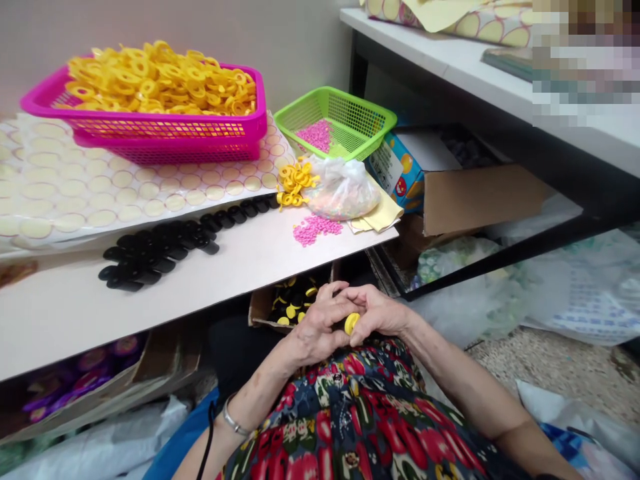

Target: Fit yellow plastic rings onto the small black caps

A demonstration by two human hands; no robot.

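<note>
My left hand (pixel 317 328) and my right hand (pixel 379 312) meet just above my lap, fingers curled toward each other. Between them shows a small round yellow cap (pixel 352 324), pinched by both hands. Whatever sits behind the cap is hidden by my fingers. Directly below and beyond the hands is a cardboard box (pixel 259 312) holding black pieces with yellow caps (pixel 291 311). On the white table (pixel 240 260) stand rows of short black cylinders (pixel 150 250). Loose yellow ring-shaped pieces (pixel 295 183) and small pink pieces (pixel 316 229) lie near its right end.
A magenta basket (pixel 170 137) heaped with yellow pieces stands on printed sheets (pixel 125 180). Behind a plastic bag (pixel 345 189) is a green basket (pixel 367 120) with pink bits. Boxes (pixel 480 200) and clear bags (pixel 575 287) crowd the right, under a white shelf (pixel 450 73).
</note>
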